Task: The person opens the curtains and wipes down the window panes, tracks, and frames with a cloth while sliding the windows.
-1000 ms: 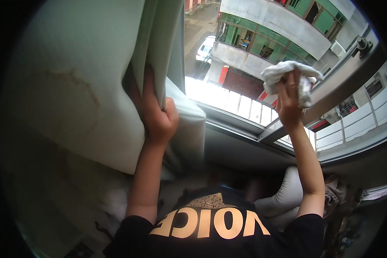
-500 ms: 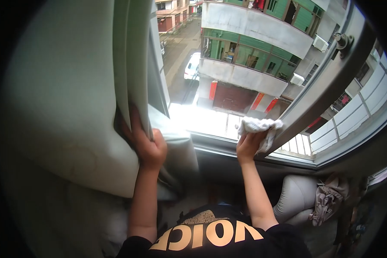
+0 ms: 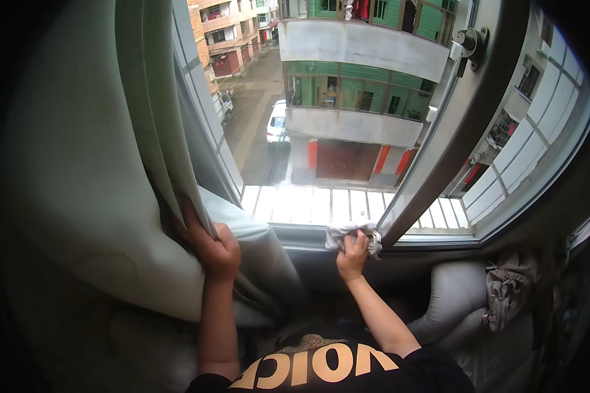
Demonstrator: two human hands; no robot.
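Note:
Folds of a pale green curtain (image 3: pixel 85 164) are gripped in my left hand (image 3: pixel 217 250), whose fingers disappear partly behind the cloth. My right hand (image 3: pixel 353 257) is closed on a crumpled white cloth (image 3: pixel 337 237), pressed at the bottom rail of the window frame (image 3: pixel 301 236). The cloth lies beside the foot of the upright window post (image 3: pixel 462 124), at its left. A brownish stain marks the lower part of the curtain.
A window latch (image 3: pixel 469 42) juts from the post at upper right. Below the sill at right stands a grey padded seat (image 3: pixel 453 295) with a crumpled garment (image 3: pixel 507 291) on it. Outside are buildings, a street and a white car (image 3: pixel 277 122).
My right hand and the white cloth have moved down and left, from the upper pane to the bottom rail. My left hand still grips the curtain, now lower in view. The view has shifted.

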